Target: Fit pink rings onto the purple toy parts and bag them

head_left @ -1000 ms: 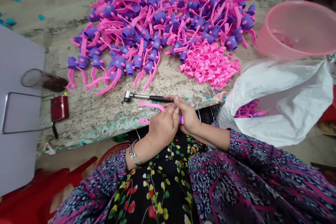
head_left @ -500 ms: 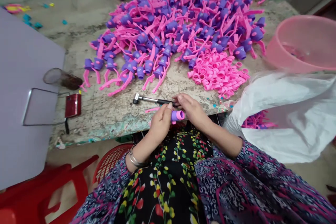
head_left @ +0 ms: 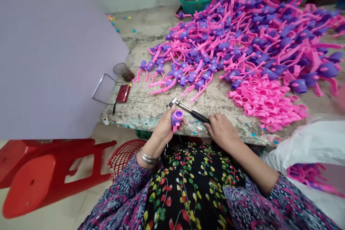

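My left hand (head_left: 164,131) is shut on a purple plastic cup-shaped part (head_left: 176,119), which has a pink ring in its opening and a short pink strip beneath. My right hand (head_left: 222,132) rests at the table's front edge, its fingertips by the black handle of a metal-shafted hand tool (head_left: 190,111). That tool lies on the worktop between my hands. Behind it spreads a large heap of purple-and-pink plastic parts (head_left: 242,45), with a pile of loose pink rings (head_left: 265,102) at its near right.
The speckled stone worktop (head_left: 140,113) also holds a red phone (head_left: 123,93) and a glass (head_left: 124,72). A lavender board (head_left: 54,54) rises at left. A red stool (head_left: 35,183) and red basket (head_left: 125,156) sit below left; a white sack (head_left: 309,158) with pink parts lies right.
The view has swung so the table sits further right. My hands have parted: the left now holds the purple part upright alone, and the right has moved off it to rest beside the tool handle.
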`<state>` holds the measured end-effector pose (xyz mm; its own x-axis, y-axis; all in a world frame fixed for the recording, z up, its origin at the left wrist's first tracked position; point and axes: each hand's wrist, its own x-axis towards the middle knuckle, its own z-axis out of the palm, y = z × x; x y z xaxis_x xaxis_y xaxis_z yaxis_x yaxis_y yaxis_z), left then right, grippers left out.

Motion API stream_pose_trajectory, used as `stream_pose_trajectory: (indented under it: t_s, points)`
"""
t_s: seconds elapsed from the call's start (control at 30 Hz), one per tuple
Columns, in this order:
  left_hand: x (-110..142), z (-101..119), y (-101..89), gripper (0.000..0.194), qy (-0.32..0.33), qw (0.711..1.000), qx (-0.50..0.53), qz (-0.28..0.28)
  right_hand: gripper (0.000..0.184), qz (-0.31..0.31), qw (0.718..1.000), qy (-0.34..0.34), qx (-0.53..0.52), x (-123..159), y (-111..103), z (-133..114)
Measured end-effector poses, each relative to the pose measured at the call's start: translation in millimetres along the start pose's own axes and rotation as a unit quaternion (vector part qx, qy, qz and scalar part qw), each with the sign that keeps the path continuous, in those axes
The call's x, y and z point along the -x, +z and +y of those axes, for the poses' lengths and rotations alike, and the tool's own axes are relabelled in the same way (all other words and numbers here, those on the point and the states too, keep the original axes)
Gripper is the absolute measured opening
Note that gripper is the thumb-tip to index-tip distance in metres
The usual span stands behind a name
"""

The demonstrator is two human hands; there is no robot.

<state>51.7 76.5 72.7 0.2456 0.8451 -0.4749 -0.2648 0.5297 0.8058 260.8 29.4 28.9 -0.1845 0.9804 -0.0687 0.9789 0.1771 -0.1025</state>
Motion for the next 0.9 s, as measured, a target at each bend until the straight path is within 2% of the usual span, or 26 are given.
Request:
stream_pose_trajectory:
  t_s: [0.1,0.17,0.27,0.37,0.5,0.63,0.7,0.77,0.9]
  points:
    - [0.1,5.1,-7.3,0.046,0.041,0.998,-0.010,0.036,0.022,-0.006,1.000,0.010,-0.004,4.6,-0.3,-4.6]
    - [-1.6,7.7,-10.6,0.045,0.045,0.998,-0.004,0.042,0.024,-0.036,0.998,0.036,-0.034,7.8,-1.3,-7.0]
    - [-6.4,10.4,-13.9,0.041,0.016,0.999,0.038,0.035,0.029,-0.101,0.990,0.061,-0.084,7.5,-7.9,-13.3]
    - [-11.1,12.7,-16.6,0.040,-0.014,0.996,0.082,0.033,0.033,-0.138,0.985,0.059,-0.087,0.4,-19.0,-24.5]
    - [-12.7,17.7,-21.1,0.045,-0.025,0.994,0.095,0.037,0.031,-0.158,0.984,0.052,-0.056,-10.1,-29.7,-38.2]
    - [-9.0,25.6,-26.0,0.046,-0.031,0.993,0.057,0.094,0.027,-0.144,0.985,0.065,-0.068,-13.4,-27.3,-38.1]
    - [-6.0,30.3,-29.2,0.047,-0.028,0.991,0.049,0.117,0.029,-0.138,0.980,0.077,-0.119,-12.4,-19.8,-32.2]
    - [-3.3,34.5,-33.3,0.047,-0.014,0.991,0.056,0.117,0.036,-0.128,0.965,0.090,-0.210,-8.9,-8.4,-24.5]
    - [-2.5,36.3,-43.0,0.050,0.018,0.991,0.056,0.116,0.046,-0.052,0.898,0.104,-0.425,6.7,15.1,-12.3]
